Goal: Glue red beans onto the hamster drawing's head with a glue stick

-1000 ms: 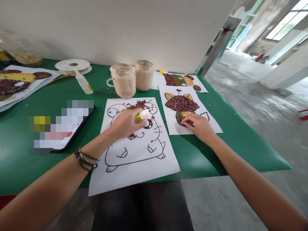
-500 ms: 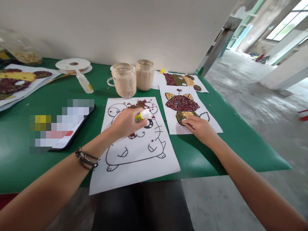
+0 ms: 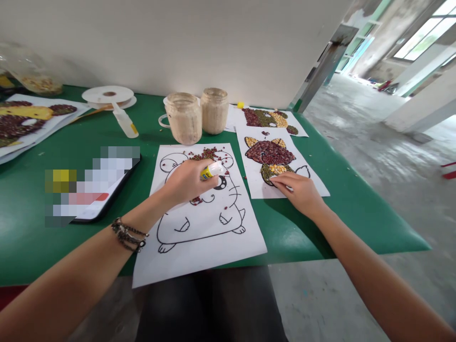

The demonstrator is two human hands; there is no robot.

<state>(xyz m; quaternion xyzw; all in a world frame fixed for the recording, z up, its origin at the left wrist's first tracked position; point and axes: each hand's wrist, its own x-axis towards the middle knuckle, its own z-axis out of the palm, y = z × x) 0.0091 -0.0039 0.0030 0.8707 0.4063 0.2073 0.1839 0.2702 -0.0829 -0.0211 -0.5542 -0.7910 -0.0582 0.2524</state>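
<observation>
My left hand (image 3: 185, 183) is closed around a white glue bottle with a yellow label (image 3: 212, 170), its tip over the head of a hamster outline on a white sheet (image 3: 199, 223). Red beans (image 3: 206, 154) lie scattered on the top of that drawing. My right hand (image 3: 297, 190) rests on the neighbouring sheet (image 3: 281, 164), fingers together, fingertips at the green and yellow seeds of a seed picture; whether it holds anything is hidden.
Two jars (image 3: 183, 118) stand behind the sheets on the green table (image 3: 71, 237). A phone (image 3: 92, 185) lies at left, a tape reel (image 3: 109, 95) and another glue bottle (image 3: 124, 122) beyond it. More seed pictures (image 3: 24, 121) lie far left and far right (image 3: 270, 118).
My right hand has slid slightly up and left along the seed picture. My left hand with the glue bottle has hardly moved.
</observation>
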